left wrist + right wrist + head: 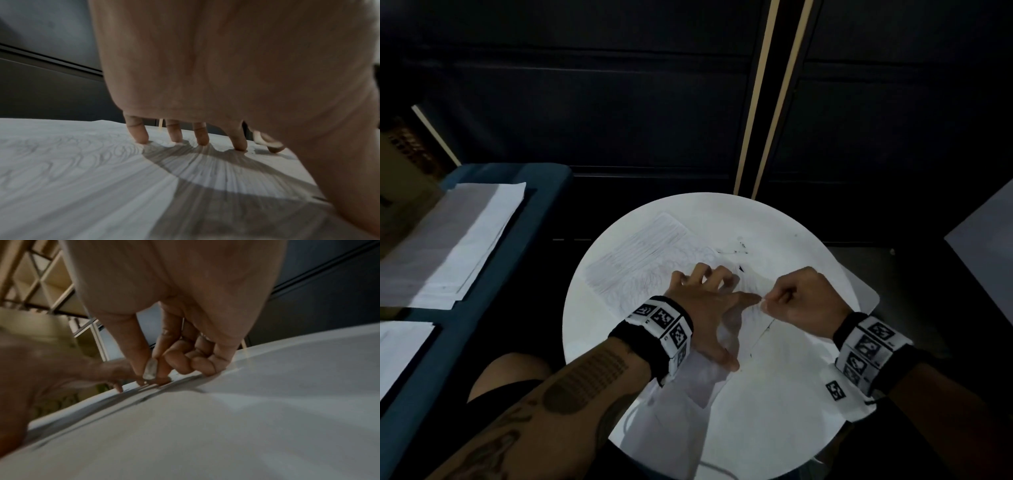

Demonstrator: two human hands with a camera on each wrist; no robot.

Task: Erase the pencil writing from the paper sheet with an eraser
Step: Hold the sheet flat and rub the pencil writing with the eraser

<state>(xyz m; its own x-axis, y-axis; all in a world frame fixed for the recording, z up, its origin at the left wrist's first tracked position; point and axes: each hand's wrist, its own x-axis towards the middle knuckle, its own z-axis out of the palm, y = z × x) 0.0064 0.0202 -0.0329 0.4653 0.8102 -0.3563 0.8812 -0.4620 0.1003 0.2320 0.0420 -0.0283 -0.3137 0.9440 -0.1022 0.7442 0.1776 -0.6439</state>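
A paper sheet (640, 253) covered in grey pencil scribbles lies on the round white table (774, 411). My left hand (719, 318) is spread over the sheet. Its fingertips (141, 138) press down on the paper (82, 162), and the thumb reaches toward me. My right hand (765, 303) pinches a small white eraser (150, 369) between thumb and forefinger, with the other fingers curled in. The eraser (265, 139) touches the paper just right of the left forefinger. The pencil marks under both hands are hidden.
Dark crumbs and smudges (736, 250) lie on the table beyond the hands. Two stacks of white sheets (465, 233) (400, 353) rest on a blue bench at the left. A grey surface (989, 246) stands at the right. Dark wall panels are behind the table.
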